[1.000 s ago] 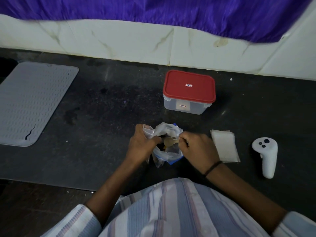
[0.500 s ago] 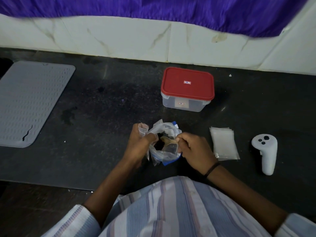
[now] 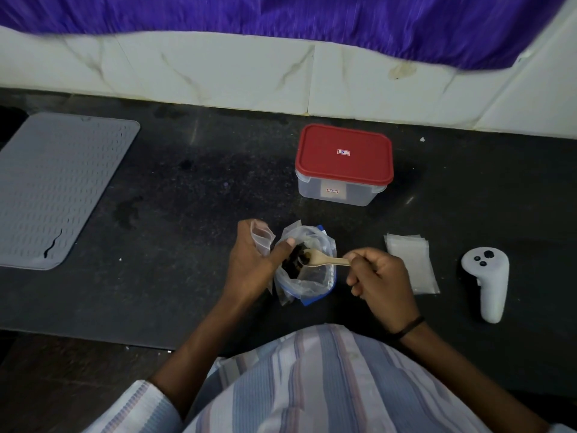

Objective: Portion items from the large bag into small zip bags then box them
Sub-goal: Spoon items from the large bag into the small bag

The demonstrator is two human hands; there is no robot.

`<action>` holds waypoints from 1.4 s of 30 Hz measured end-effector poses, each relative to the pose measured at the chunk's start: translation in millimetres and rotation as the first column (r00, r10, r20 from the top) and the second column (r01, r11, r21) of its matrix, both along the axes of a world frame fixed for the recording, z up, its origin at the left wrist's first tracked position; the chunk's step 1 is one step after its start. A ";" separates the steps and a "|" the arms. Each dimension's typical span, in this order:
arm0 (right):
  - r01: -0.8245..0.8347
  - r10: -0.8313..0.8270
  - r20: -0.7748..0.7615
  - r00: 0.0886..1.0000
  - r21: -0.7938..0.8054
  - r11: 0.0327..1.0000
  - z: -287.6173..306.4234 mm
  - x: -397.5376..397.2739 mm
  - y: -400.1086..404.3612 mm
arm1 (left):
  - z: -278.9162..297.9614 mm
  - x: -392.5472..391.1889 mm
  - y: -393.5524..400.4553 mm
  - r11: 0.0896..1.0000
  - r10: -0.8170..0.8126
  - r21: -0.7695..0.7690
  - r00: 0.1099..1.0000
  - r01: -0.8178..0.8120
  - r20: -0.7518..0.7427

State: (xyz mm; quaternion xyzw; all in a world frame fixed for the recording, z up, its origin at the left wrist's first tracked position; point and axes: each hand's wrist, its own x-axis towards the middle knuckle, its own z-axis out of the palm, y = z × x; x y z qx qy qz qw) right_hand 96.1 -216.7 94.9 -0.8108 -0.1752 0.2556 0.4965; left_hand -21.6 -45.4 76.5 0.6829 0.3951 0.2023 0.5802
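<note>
One large bag [image 3: 307, 276] stands open on the dark surface [image 3: 187, 214], just in front of one red-lidded box [image 3: 343, 164]. Your left hand [image 3: 249, 270] pinches its rim and grips one small zip bag [image 3: 262, 237]; your right hand [image 3: 379, 276], fingers clamped, holds one wooden spoon [image 3: 321, 259] in the bag's dark pieces. One stack of zip bags [image 3: 410, 264] lies right of the large bag.

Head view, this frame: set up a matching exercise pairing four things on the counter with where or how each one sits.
Things:
1. wooden spoon
2. red-lidded box
3. stack of small zip bags
4. grey mat

States:
A. far left of the counter
B. lid on, behind the large bag
C. lying flat between the right hand and the white controller
D. bowl inside the large bag's mouth

Pairs: 1-D, 2-B, 3-C, 4-A
</note>
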 end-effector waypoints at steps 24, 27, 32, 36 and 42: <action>-0.390 0.457 0.877 0.148 -0.373 0.842 86.6 -21.8 8.5 | 12.4 6.1 -8.7 0.760 -0.268 0.623 0.963 0.186 0.039; -0.361 0.446 0.895 0.012 -0.412 0.837 88.0 -17.6 4.3 | 13.5 6.7 -8.8 0.794 -0.265 0.585 0.960 0.166 0.088; -0.321 0.199 0.938 0.285 -0.102 0.942 82.6 -11.3 -7.1 | 11.8 2.4 -3.7 0.857 -0.189 0.503 0.977 0.115 0.099; -0.260 0.246 0.832 0.497 -0.127 0.957 60.0 0.4 -6.8 | 14.4 -3.0 -4.5 0.902 -0.118 0.431 0.975 0.026 0.187; -0.347 0.646 0.710 0.279 -0.552 0.758 -6.8 10.6 4.7 | 16.5 1.3 -3.3 0.938 -0.076 0.344 0.938 -0.048 0.338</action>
